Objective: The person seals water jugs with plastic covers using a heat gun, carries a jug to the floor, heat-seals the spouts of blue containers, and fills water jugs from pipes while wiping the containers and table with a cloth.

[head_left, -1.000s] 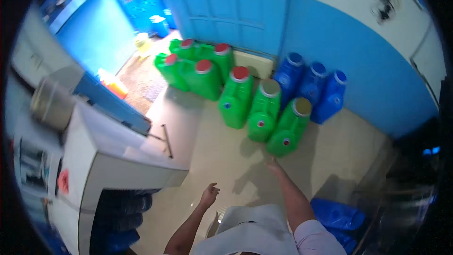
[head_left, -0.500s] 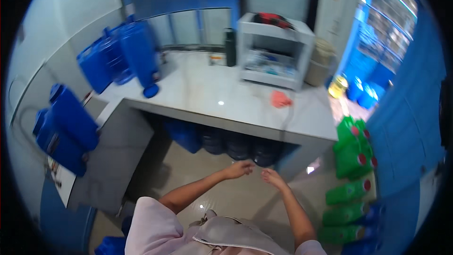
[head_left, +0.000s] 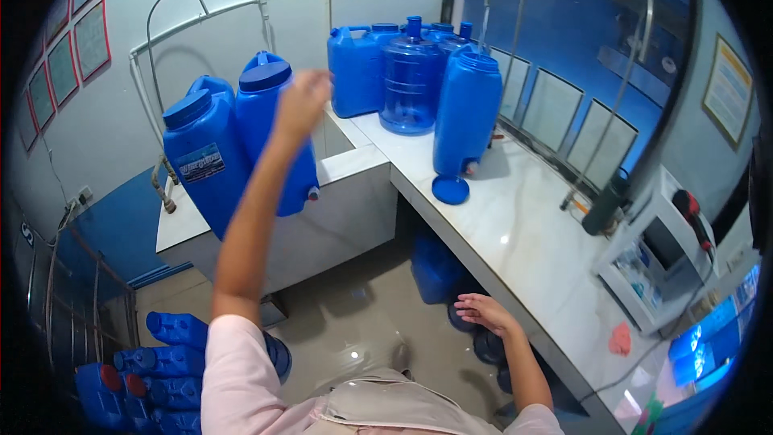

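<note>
My left hand (head_left: 303,105) is raised in front of a tall blue water container (head_left: 278,157) with a screw cap; motion smears its fingers. Whether that hand touches the container cannot be told. A second blue container (head_left: 201,169), with a label on its side, stands just left of it on the low counter. My right hand (head_left: 485,312) hangs beside the long counter's edge, its fingers stretched out and nothing in them. On the long counter, an uncapped blue container (head_left: 467,117) with a small tap has a round blue lid (head_left: 450,189) lying before it.
A clear blue round bottle (head_left: 405,84) and more containers fill the corner. Curved metal spouts (head_left: 624,84) rise along the window. A dark flask (head_left: 605,205) and a white shelf (head_left: 648,262) stand at right. Blue jugs (head_left: 165,370) sit on the floor at lower left.
The view has swung left toward the corner containers. My left hand has risen from low beside my right hand up to the capped containers; my right hand stays low, its fingers now extended.
</note>
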`<move>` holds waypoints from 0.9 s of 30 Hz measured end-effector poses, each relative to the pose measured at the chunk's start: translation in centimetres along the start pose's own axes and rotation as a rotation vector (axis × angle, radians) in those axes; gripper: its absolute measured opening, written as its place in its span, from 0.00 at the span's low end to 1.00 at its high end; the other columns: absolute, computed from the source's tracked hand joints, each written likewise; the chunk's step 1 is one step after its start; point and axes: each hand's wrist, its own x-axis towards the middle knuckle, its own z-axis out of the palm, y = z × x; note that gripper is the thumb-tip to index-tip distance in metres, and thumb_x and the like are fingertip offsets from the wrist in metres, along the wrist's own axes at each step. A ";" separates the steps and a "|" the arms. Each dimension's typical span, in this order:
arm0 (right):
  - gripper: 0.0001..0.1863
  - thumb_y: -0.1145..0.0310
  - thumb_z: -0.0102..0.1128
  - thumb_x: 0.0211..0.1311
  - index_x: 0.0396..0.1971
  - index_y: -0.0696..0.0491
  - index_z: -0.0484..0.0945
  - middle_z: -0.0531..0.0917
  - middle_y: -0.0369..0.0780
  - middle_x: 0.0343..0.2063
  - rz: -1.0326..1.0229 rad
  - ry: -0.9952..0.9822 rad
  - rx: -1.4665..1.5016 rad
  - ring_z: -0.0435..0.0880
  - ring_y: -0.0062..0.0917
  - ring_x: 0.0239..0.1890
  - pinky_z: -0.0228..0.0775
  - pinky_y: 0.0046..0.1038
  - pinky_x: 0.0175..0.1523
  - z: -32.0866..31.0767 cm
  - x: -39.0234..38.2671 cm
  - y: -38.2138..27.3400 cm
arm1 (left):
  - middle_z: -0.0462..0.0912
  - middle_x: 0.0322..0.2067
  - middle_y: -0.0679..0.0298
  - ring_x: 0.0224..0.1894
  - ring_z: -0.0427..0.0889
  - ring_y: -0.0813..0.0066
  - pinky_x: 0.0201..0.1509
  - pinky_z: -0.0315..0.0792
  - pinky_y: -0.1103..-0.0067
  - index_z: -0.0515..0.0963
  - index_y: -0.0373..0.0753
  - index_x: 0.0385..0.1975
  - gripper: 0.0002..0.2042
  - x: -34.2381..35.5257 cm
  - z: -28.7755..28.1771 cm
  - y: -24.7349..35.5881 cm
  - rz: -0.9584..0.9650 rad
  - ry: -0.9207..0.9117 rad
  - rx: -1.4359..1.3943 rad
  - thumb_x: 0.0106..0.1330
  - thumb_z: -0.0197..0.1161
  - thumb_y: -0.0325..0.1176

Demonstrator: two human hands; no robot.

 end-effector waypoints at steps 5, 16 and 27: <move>0.20 0.63 0.47 0.64 0.53 0.57 0.65 0.75 0.41 0.47 -0.106 -0.056 -0.043 0.76 0.23 0.46 0.68 0.23 0.51 -3.6 8.4 -5.9 | 0.78 0.29 0.42 0.35 0.78 0.47 0.41 0.69 0.63 0.77 0.29 0.30 0.17 14.2 -4.9 -18.9 -0.215 0.078 0.503 0.51 0.48 0.38; 0.22 0.61 0.48 0.64 0.54 0.56 0.65 0.73 0.40 0.50 -0.250 -0.389 -0.200 0.73 0.22 0.48 0.65 0.24 0.53 -0.4 21.0 -18.0 | 0.77 0.39 0.48 0.37 0.78 0.62 0.43 0.71 0.71 0.71 0.30 0.45 0.32 16.9 -7.0 -27.2 -1.214 -0.627 -0.254 0.52 0.59 0.56; 0.40 0.45 0.43 0.62 0.64 0.55 0.42 0.49 0.48 0.63 -0.837 -0.216 0.309 0.41 0.31 0.67 0.37 0.30 0.67 15.9 15.9 -27.1 | 0.76 0.24 0.60 0.31 0.79 0.64 0.37 0.76 0.74 0.69 0.37 0.24 0.07 12.1 4.3 -10.7 -0.996 -0.105 -0.759 0.53 0.59 0.31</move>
